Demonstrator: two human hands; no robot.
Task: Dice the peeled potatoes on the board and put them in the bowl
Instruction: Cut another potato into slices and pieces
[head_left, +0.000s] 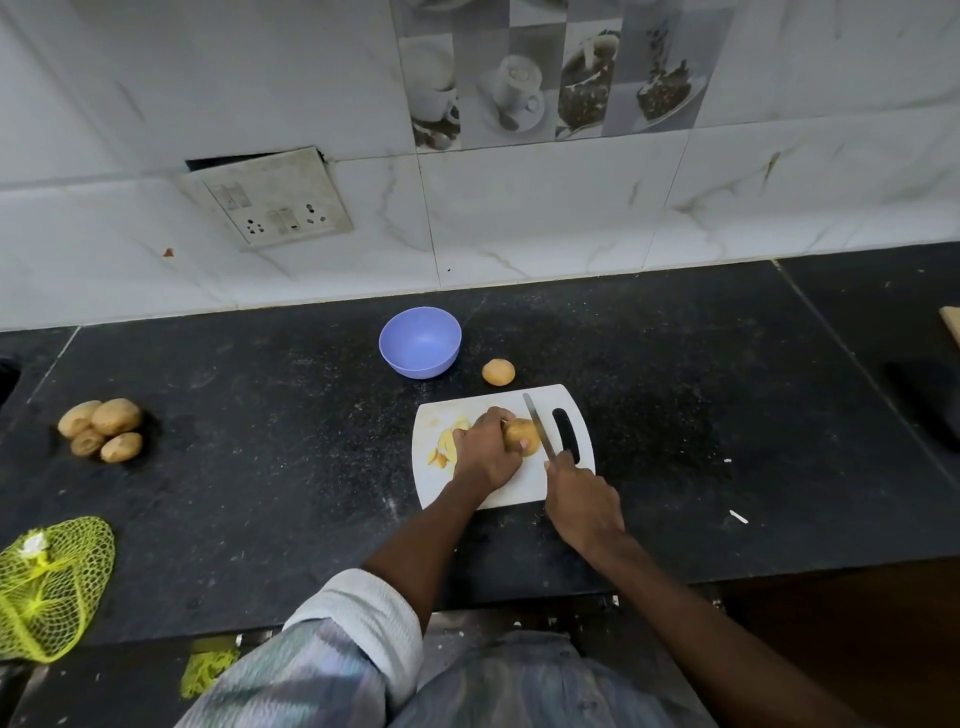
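A white cutting board (519, 493) lies on the black counter. My left hand (485, 449) grips a potato (523, 435) on the board, fingers curled over it. My right hand (582, 501) holds a knife (537, 426) by its handle, with the blade standing against the potato's right side. Several pale cut slices (445, 448) lie on the board to the left of my left hand. A purple bowl (420, 340) stands beyond the board, and it looks empty. One more potato (498, 372) sits on the counter between bowl and board.
Several unpeeled potatoes (101, 430) are heaped at the counter's left. A yellow-green net bag (49, 587) hangs over the front left edge. A socket plate (267, 200) hangs loose on the tiled wall. A dark object (924, 405) lies at the far right.
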